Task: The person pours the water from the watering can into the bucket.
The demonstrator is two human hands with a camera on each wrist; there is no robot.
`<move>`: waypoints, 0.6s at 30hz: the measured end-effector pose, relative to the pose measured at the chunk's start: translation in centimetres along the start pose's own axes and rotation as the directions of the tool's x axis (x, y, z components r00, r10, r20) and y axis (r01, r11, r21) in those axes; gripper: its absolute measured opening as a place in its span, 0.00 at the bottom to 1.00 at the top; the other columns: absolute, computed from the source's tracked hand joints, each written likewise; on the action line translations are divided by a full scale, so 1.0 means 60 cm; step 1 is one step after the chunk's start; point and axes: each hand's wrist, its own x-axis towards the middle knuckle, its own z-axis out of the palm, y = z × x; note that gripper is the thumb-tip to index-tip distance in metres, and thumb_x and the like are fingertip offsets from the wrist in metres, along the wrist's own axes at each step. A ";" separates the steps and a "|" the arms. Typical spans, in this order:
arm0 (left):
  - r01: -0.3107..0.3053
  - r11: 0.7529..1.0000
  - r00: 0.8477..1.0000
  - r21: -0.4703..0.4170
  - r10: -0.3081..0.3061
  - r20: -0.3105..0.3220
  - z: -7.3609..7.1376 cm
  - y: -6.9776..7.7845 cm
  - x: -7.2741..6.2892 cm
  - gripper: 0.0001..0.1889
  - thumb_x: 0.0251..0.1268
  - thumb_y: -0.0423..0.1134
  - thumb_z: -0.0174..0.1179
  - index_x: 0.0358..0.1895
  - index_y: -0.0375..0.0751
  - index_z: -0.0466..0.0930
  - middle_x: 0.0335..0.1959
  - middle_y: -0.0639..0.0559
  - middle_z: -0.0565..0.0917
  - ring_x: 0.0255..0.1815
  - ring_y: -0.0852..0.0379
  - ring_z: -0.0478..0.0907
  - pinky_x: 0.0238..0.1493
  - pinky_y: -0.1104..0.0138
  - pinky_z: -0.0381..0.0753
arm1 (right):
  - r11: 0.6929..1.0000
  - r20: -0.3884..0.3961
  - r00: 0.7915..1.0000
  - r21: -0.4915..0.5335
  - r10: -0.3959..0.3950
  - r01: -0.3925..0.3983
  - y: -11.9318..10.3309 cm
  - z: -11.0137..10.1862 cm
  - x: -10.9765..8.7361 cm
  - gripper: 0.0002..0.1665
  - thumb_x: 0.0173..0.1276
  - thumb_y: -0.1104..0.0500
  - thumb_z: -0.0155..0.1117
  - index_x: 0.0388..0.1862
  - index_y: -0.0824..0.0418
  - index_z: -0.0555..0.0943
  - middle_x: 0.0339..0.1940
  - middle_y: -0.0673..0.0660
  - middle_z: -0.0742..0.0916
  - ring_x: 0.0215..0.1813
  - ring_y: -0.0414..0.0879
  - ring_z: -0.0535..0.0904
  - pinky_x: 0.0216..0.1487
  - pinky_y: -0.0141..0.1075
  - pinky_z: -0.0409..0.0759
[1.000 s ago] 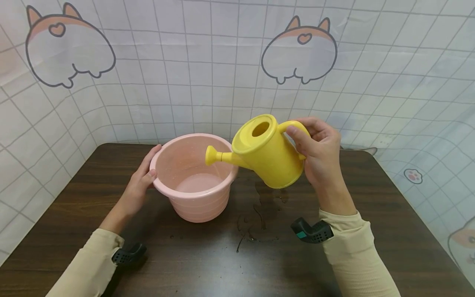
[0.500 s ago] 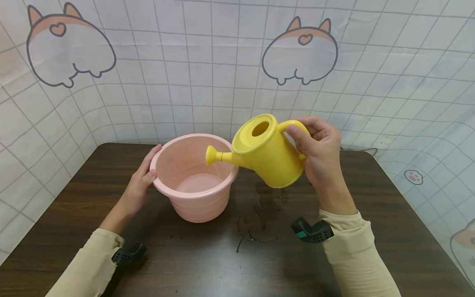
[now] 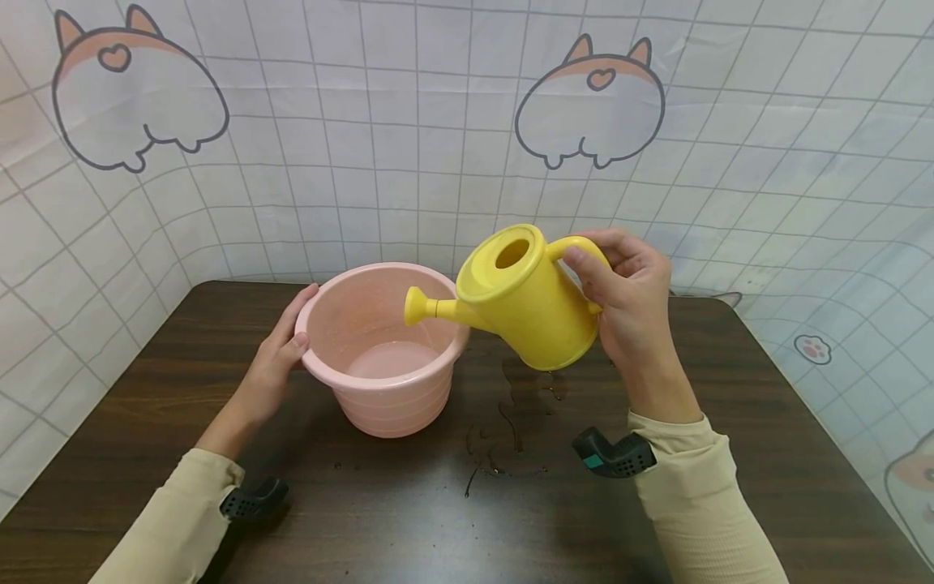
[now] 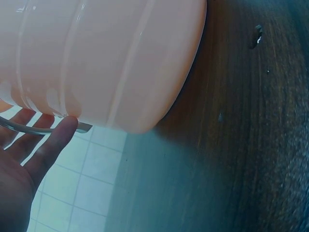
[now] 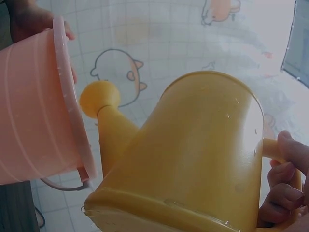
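A pink plastic bucket (image 3: 392,405) stands on the dark wooden table, left of the middle. My left hand (image 3: 273,353) holds its left rim, and in the left wrist view several fingers (image 4: 53,142) lie along the outer wall by the grey bail handle (image 4: 36,129). My right hand (image 3: 631,300) grips the loop handle of a yellow watering can (image 3: 543,324). Raised above the table, the can tilts left, its spout head (image 3: 416,306) over the bucket's opening. Droplets cling to the can's base in the right wrist view.
Water streaks and drops (image 3: 514,422) wet the dark wooden table (image 3: 350,527) right of the bucket and below the can. A white grid-patterned cloth (image 3: 438,146) with cartoon dogs hangs behind and along both sides.
Almost nothing differs: both hands, the bucket and the tilted watering can keep their places. A thin, faint line of water below the spout, seen earlier inside the bucket, is harder to make out now.
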 end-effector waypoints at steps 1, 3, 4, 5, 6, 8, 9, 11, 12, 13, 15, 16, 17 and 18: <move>0.001 1.000 1.000 -0.003 -0.001 -0.001 0.000 0.000 0.000 0.29 0.75 0.46 0.36 0.78 0.57 0.48 0.76 0.49 0.58 0.60 0.61 0.69 0.45 0.72 0.77 | 1.000 0.000 1.000 0.001 0.000 0.000 0.000 0.000 0.000 0.05 0.62 0.71 0.64 0.35 0.66 0.85 0.27 0.51 0.87 0.21 0.43 0.62 0.26 0.36 0.53; 0.002 1.000 1.000 -0.008 -0.002 -0.001 0.000 0.000 -0.001 0.29 0.75 0.46 0.36 0.78 0.57 0.48 0.76 0.48 0.58 0.60 0.60 0.69 0.45 0.72 0.77 | 1.000 0.001 1.000 0.003 -0.002 0.002 0.001 0.000 0.000 0.05 0.62 0.71 0.64 0.35 0.66 0.85 0.27 0.51 0.87 0.21 0.43 0.62 0.26 0.36 0.53; 0.003 1.000 1.000 -0.007 -0.003 -0.001 0.000 0.000 -0.001 0.29 0.75 0.46 0.36 0.78 0.57 0.48 0.76 0.48 0.57 0.61 0.60 0.69 0.45 0.72 0.77 | 1.000 0.003 1.000 0.005 -0.004 0.004 0.001 0.000 -0.001 0.05 0.62 0.71 0.64 0.35 0.66 0.85 0.28 0.52 0.87 0.21 0.43 0.61 0.26 0.37 0.53; 0.004 1.000 1.000 -0.007 -0.004 -0.001 0.000 0.000 -0.001 0.29 0.75 0.46 0.36 0.78 0.57 0.48 0.76 0.49 0.57 0.61 0.60 0.69 0.45 0.73 0.77 | 1.000 0.003 1.000 0.008 -0.006 0.006 0.001 0.000 -0.001 0.05 0.62 0.71 0.64 0.35 0.66 0.85 0.28 0.52 0.87 0.20 0.43 0.61 0.27 0.36 0.53; 0.004 1.000 1.000 -0.008 -0.004 -0.001 0.001 0.000 0.000 0.29 0.75 0.46 0.36 0.78 0.58 0.48 0.76 0.49 0.57 0.61 0.60 0.69 0.45 0.73 0.77 | 1.000 0.005 1.000 0.011 -0.007 0.007 0.002 0.000 -0.001 0.05 0.62 0.71 0.64 0.35 0.66 0.85 0.28 0.52 0.87 0.20 0.43 0.61 0.26 0.36 0.53; 0.003 1.000 1.000 -0.008 -0.003 0.002 0.001 0.000 0.000 0.29 0.75 0.46 0.36 0.78 0.58 0.48 0.76 0.48 0.57 0.61 0.60 0.69 0.45 0.73 0.77 | 1.000 0.009 1.000 0.022 -0.010 0.010 0.002 0.000 -0.001 0.05 0.62 0.71 0.65 0.36 0.66 0.84 0.28 0.52 0.87 0.20 0.43 0.60 0.26 0.36 0.53; 0.000 1.000 1.000 -0.007 0.000 0.005 0.001 0.001 0.000 0.29 0.75 0.46 0.36 0.78 0.58 0.48 0.76 0.47 0.57 0.61 0.60 0.69 0.45 0.73 0.77 | 1.000 0.010 1.000 0.026 -0.011 0.011 0.003 0.000 -0.002 0.05 0.62 0.71 0.65 0.36 0.67 0.84 0.28 0.52 0.87 0.20 0.43 0.60 0.26 0.36 0.53; -0.005 1.000 1.000 -0.007 0.005 0.010 0.000 0.001 0.000 0.29 0.75 0.45 0.35 0.78 0.57 0.48 0.76 0.46 0.57 0.60 0.61 0.69 0.45 0.73 0.77 | 0.999 0.012 1.000 0.034 -0.014 0.013 0.003 0.001 -0.002 0.05 0.62 0.71 0.64 0.36 0.67 0.84 0.28 0.53 0.87 0.19 0.43 0.59 0.25 0.35 0.53; -0.008 1.000 1.000 -0.007 0.008 0.015 0.000 0.002 0.000 0.29 0.75 0.45 0.35 0.78 0.57 0.47 0.76 0.45 0.57 0.60 0.61 0.69 0.45 0.72 0.77 | 0.999 0.012 1.000 0.035 -0.014 0.014 0.003 0.001 -0.002 0.05 0.62 0.71 0.64 0.36 0.67 0.84 0.28 0.53 0.87 0.20 0.43 0.59 0.25 0.35 0.52; -0.009 1.000 1.000 -0.008 0.009 0.016 0.000 0.002 0.000 0.29 0.75 0.45 0.35 0.78 0.56 0.47 0.76 0.44 0.57 0.60 0.61 0.69 0.44 0.72 0.77 | 0.999 0.011 1.000 0.037 -0.015 0.014 0.003 0.001 -0.002 0.05 0.62 0.71 0.64 0.36 0.67 0.84 0.28 0.53 0.87 0.20 0.43 0.59 0.25 0.35 0.52; -0.009 1.000 1.000 -0.011 0.010 0.018 0.000 0.003 0.000 0.29 0.75 0.45 0.35 0.78 0.56 0.48 0.76 0.44 0.57 0.60 0.61 0.69 0.44 0.73 0.77 | 0.999 0.004 1.000 0.031 -0.018 0.018 0.003 0.002 -0.002 0.05 0.62 0.71 0.64 0.36 0.67 0.84 0.28 0.52 0.87 0.20 0.43 0.60 0.25 0.35 0.52; -0.009 1.000 1.000 -0.014 0.010 0.016 0.001 0.003 -0.001 0.29 0.75 0.45 0.35 0.78 0.56 0.48 0.75 0.44 0.57 0.60 0.61 0.69 0.44 0.73 0.77 | 0.999 0.002 1.000 0.033 -0.018 0.018 0.003 0.002 -0.003 0.05 0.62 0.71 0.64 0.36 0.67 0.84 0.28 0.52 0.87 0.20 0.43 0.60 0.25 0.35 0.52; -0.009 1.000 1.000 -0.017 0.010 0.017 0.001 0.004 -0.001 0.29 0.75 0.45 0.35 0.78 0.56 0.48 0.75 0.44 0.57 0.60 0.61 0.69 0.44 0.73 0.77 | 0.999 -0.002 1.000 0.034 -0.019 0.019 0.003 0.002 -0.003 0.05 0.62 0.71 0.64 0.36 0.67 0.84 0.28 0.53 0.87 0.20 0.43 0.60 0.25 0.34 0.52; -0.005 1.000 1.000 -0.022 0.006 0.014 0.001 0.004 -0.001 0.29 0.75 0.46 0.36 0.78 0.56 0.48 0.75 0.45 0.57 0.60 0.60 0.69 0.44 0.73 0.77 | 0.999 -0.004 1.000 0.034 -0.019 0.019 0.003 0.003 -0.003 0.05 0.62 0.71 0.64 0.36 0.67 0.84 0.28 0.53 0.87 0.20 0.43 0.60 0.25 0.35 0.52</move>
